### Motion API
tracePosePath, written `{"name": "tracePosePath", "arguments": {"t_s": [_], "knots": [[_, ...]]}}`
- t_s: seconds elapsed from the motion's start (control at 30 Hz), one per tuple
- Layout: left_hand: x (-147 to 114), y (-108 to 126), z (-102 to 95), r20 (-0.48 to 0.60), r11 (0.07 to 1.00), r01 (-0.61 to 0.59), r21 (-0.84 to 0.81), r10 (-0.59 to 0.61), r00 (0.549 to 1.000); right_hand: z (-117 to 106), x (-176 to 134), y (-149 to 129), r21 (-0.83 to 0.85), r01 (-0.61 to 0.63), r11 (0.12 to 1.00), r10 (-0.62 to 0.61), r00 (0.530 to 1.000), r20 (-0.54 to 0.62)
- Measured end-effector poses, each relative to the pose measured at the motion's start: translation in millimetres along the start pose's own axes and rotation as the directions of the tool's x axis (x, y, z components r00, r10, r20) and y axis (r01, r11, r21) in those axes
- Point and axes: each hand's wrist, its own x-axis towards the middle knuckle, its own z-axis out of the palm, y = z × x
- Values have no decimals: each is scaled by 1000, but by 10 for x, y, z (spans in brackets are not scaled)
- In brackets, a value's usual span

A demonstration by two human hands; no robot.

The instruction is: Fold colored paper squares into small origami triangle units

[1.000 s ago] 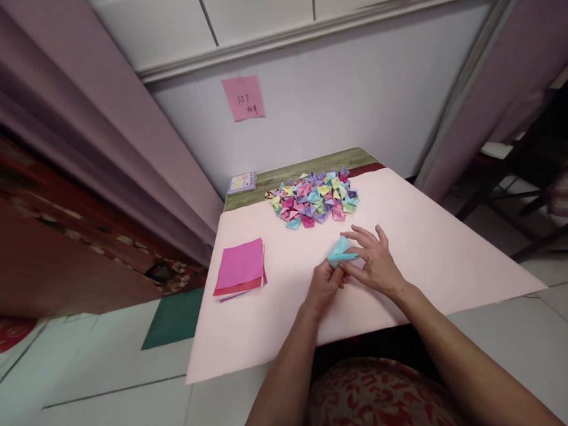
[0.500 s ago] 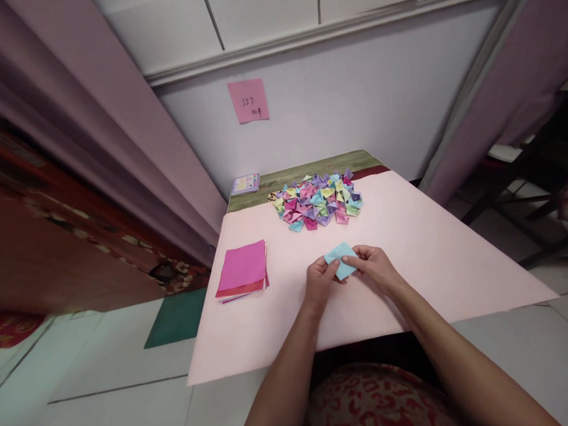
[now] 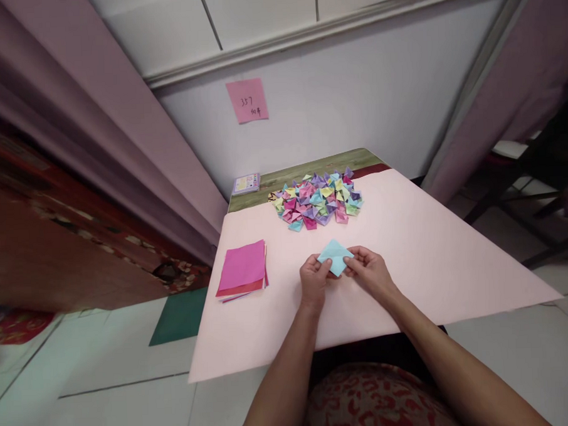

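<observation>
At twelve o'clock sit folded origami pieces (image 3: 306,192), at nine unfolded paper sheets (image 3: 242,265), while left hand (image 3: 312,279) and right hand (image 3: 371,271) pinch a seemingly part-folded light-blue square (image 3: 335,251).

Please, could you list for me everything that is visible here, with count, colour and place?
blue paper: one, light blue, between both hands
folded papers: many overlapping, mixed colours, heaped toward the table's far end
paper stack: one, magenta on top, table's left side
pack: one, whitish and purple, far left corner
cover: one, pale pink, over most of the table
table: one, green strip showing, against the wall
note: one, pink, on the wall
wall: one, whitish, behind
curtains: two, mauve, either side
cabinet: one, reddish brown, left
mat: one, green, floor left
floor: one, pale tiles, below
left hand, right hand: one each, bare, fingers on blue paper
</observation>
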Motion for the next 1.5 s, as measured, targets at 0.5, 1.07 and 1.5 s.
{"name": "tracePosePath", "arguments": {"t_s": [0.5, 1.07, 1.5], "knots": [[-16, 45, 2, 11, 1000, -25, -14, 25, 1000, -37, -43, 70, -71, 106, 992, -114, 987, -112], [-12, 26, 0, 22, 1000, -29, 8, 29, 999, -32, -95, 8, -140, 93, 986, -101, 994, -48], [-13, 24, -21, 39, 999, -27, 37, 26, 999, -21, -113, -64, -146, 125, 981, -125, 992, 9]]}}
